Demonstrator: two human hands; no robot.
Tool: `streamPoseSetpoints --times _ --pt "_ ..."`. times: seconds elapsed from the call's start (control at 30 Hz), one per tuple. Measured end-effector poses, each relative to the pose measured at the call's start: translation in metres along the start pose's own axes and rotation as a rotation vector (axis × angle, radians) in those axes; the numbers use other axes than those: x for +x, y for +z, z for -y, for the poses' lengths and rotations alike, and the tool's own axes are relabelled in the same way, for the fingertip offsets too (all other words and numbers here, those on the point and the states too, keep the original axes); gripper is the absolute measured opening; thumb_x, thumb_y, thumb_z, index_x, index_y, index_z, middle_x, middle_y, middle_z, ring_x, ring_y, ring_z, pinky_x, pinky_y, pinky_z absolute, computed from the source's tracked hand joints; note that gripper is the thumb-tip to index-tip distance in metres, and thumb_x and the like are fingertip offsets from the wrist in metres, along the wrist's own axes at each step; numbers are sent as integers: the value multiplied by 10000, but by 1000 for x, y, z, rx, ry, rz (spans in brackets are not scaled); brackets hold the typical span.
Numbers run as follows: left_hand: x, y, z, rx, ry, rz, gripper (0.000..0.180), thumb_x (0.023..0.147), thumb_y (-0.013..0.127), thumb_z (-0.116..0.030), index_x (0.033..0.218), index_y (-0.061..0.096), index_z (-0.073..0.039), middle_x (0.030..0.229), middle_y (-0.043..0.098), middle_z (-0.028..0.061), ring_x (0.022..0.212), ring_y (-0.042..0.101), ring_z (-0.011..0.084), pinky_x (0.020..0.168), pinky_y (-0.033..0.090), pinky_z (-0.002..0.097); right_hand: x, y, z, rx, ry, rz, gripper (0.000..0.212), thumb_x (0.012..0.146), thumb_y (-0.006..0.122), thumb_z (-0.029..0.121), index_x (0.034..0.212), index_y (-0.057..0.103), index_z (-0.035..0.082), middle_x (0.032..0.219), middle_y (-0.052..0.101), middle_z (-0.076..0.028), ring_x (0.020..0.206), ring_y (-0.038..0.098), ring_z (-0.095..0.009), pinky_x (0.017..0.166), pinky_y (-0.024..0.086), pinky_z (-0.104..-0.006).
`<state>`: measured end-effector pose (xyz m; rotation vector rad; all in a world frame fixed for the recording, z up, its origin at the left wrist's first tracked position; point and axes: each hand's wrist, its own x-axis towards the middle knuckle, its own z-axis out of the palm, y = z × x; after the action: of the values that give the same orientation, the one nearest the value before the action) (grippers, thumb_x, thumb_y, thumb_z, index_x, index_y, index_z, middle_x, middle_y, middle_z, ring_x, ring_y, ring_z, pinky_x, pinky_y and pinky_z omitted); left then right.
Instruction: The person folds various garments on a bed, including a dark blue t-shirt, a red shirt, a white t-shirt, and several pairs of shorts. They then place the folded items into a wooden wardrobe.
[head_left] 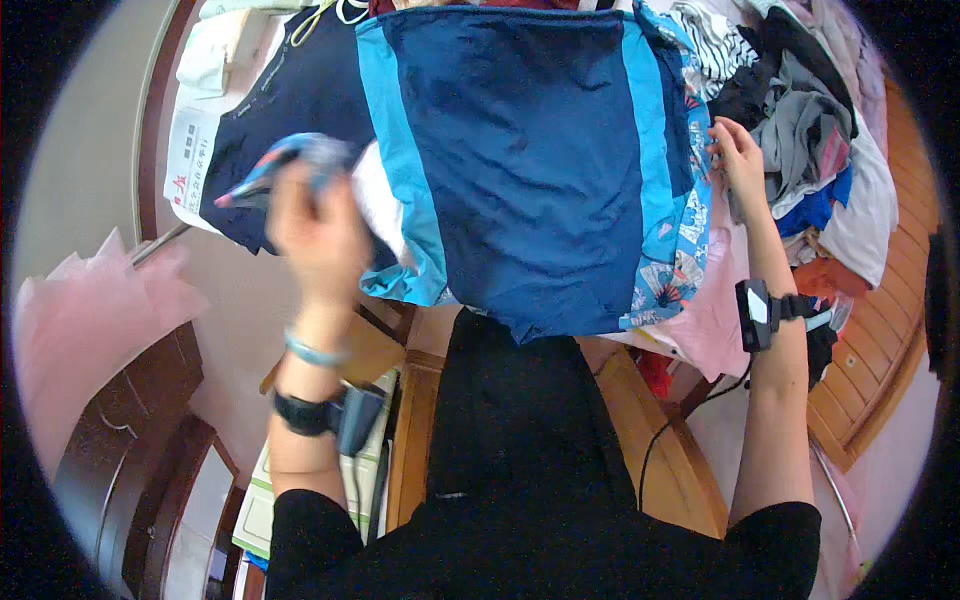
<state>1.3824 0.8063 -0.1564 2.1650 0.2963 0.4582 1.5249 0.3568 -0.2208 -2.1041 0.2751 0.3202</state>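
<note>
A navy garment (530, 160) with light-blue side bands lies spread in front of me, its lower edge hanging over the near side. Patterned blue fabric (692, 215) with fan shapes and white figures runs along its right side. My left hand (318, 225), blurred by motion, is raised at the garment's left and closed on a piece of patterned blue-and-pink cloth (305, 155). Whether this cloth joins the garment cannot be made out. At the upper right, my right hand (738, 160) has its fingertips at the patterned edge, fingers slightly bent and apart.
Dark navy cloth (285, 110) lies beyond my left hand, beside a white printed sheet (190, 150). A heap of clothes (800, 130) in grey, black, blue and white rises at the right. Pink tulle (100, 320) hangs at the left. Wooden panelling (875, 370) stands far right.
</note>
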Motion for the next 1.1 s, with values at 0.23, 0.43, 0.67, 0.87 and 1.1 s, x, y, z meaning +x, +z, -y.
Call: streamPoseSetpoints --times 0.23,0.43,0.67,0.87,1.1 --pt "-139 101 -91 -409 24 590 284 738 616 -123 985 547 -3 920 564 149 906 537 297 784 433 344 -1 4 -2 255 205 15 377 879 440 361 1063 517 41 887 582 -34 708 537 -84 562 422 -207" --pt "-268 60 32 -338 -1075 450 354 729 566 -21 1066 468 29 907 593 115 782 580 175 680 475 283 -68 45 -14 -435 -282 297 377 785 590 281 1024 531 -4 970 546 -93 880 520 -186 750 413 -283" --pt "-253 64 114 -417 -714 136 422 698 597 28 1097 456 25 958 561 75 870 528 174 760 440 310 -90 78 -23 -865 -933 368 617 523 741 218 1071 499 73 1064 491 -108 1007 443 -290 829 357 -392" --pt "-254 58 80 -55 -651 62 237 732 578 -57 952 542 23 919 603 157 848 580 275 743 439 341 -91 69 -36 -780 -623 483 274 692 640 157 916 537 37 799 571 -95 800 538 -271 738 397 -354" --pt "-301 29 33 185 -660 178 291 706 502 49 991 488 -12 849 558 129 814 557 244 746 428 294 -80 -39 -8 -248 -38 510 182 767 596 79 923 527 16 738 549 0 619 495 -61 550 400 -192"
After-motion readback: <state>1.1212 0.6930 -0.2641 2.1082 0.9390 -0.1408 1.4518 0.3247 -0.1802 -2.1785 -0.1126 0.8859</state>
